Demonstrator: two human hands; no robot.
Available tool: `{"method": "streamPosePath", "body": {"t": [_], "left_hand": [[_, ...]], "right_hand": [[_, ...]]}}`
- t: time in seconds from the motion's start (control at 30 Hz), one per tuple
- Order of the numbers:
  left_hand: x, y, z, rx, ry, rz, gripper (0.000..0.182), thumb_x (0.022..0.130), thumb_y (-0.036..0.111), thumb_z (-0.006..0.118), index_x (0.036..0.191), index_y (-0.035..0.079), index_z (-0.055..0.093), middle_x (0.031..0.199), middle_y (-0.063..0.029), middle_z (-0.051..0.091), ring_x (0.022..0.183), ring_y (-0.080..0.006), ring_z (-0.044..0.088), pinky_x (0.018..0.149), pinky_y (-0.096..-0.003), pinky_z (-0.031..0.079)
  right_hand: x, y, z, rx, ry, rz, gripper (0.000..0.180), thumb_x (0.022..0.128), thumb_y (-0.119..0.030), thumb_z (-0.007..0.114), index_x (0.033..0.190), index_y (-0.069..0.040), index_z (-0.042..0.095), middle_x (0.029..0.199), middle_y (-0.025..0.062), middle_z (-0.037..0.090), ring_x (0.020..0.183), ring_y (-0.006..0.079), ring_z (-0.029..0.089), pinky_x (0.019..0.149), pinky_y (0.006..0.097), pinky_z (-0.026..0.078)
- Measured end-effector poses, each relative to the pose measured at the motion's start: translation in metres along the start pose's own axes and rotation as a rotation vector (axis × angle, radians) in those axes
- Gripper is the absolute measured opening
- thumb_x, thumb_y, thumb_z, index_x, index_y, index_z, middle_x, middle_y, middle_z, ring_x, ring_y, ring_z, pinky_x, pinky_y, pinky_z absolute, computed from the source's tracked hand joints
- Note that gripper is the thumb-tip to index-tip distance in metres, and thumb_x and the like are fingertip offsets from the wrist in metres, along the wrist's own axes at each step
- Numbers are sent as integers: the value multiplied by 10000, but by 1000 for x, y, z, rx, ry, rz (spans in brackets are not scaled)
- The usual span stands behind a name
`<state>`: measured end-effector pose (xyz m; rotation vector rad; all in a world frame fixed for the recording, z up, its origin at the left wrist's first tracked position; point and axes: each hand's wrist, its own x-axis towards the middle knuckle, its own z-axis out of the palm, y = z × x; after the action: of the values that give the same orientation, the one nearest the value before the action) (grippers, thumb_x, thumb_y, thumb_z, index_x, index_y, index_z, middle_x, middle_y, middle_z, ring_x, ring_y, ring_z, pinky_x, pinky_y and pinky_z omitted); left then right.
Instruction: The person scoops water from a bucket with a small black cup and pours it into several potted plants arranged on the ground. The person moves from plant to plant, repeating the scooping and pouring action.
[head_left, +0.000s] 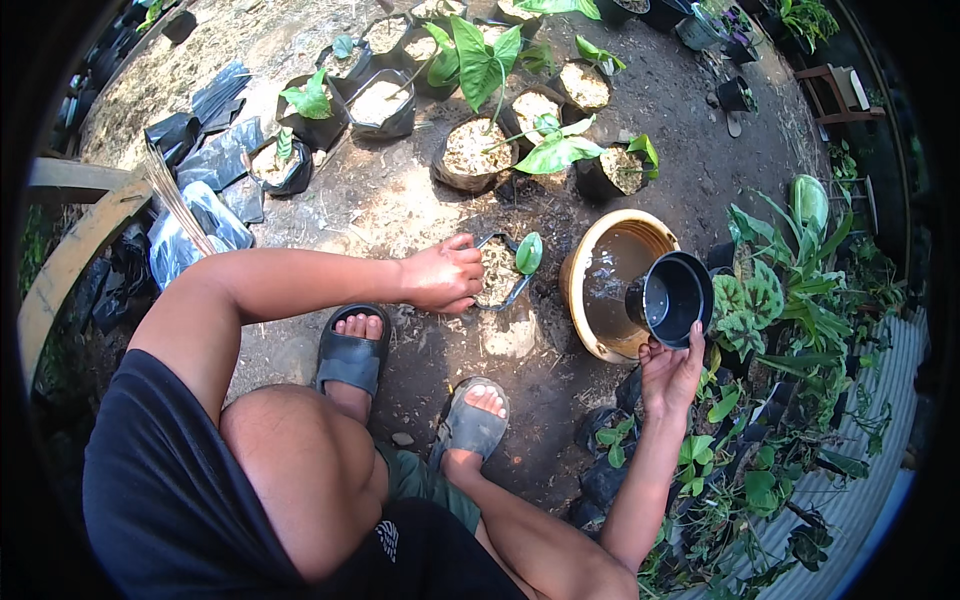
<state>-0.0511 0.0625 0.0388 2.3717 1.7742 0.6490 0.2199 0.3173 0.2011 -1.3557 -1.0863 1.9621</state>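
Observation:
My right hand (673, 371) holds a small black plastic pot (671, 300) by its rim, thumb over the edge. The pot is tilted above the right side of a round tan basin (577, 300) of murky brown water. At the middle, a black plastic grow bag (499, 276) is filled with pale chips. One rounded green leaf (529, 253) rises from its right side. My left hand (448, 276) is at the left rim of this bag with its fingers curled on the edge; the fingertips are partly hidden.
Several potted arrowhead-leaved plants (487, 64) in black bags stand beyond the basin. Flat black bags (221, 154) and a clear plastic bag (196, 225) lie at left, beside a curved wooden piece (79, 277). Dense foliage (750, 307) and a corrugated sheet (862, 450) line the right.

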Motion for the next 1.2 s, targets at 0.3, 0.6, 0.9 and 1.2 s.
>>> {"method": "streamPosePath", "body": {"t": [0.3,0.6,0.9,1.2], "left_hand": [[0,2,1,-31,-53,-38,220,799,330,683,792,119,621,853,-38,515,904,-236,508,936,-440,380],[1,6,1,-53,-202,-107,438,899,359,663,1243,91,631,1383,-103,583,1292,-240,551,1192,-512,303],[9,9,8,-60,-185,-134,482,911,367,664,1266,44,619,1396,-127,578,1315,-271,536,1222,-543,261],[8,11,11,-63,-127,-192,558,902,375,678,1319,19,574,1388,-138,572,1345,-280,508,1236,-554,238]], "right_hand": [[-9,-6,6,27,-76,-8,451,976,-487,651,1231,-122,578,1053,10,670,862,140,606,741,310,484],[-48,-20,49,86,-258,-3,510,998,-383,643,1383,-72,524,1324,84,637,1194,227,631,992,413,520],[-89,-27,92,71,-393,23,451,1017,-331,627,1375,-66,554,1365,105,626,1254,271,618,1072,489,505],[-93,-18,94,-60,-464,-94,682,978,-392,682,1473,12,442,1427,145,577,1292,281,585,1118,475,455]]}}
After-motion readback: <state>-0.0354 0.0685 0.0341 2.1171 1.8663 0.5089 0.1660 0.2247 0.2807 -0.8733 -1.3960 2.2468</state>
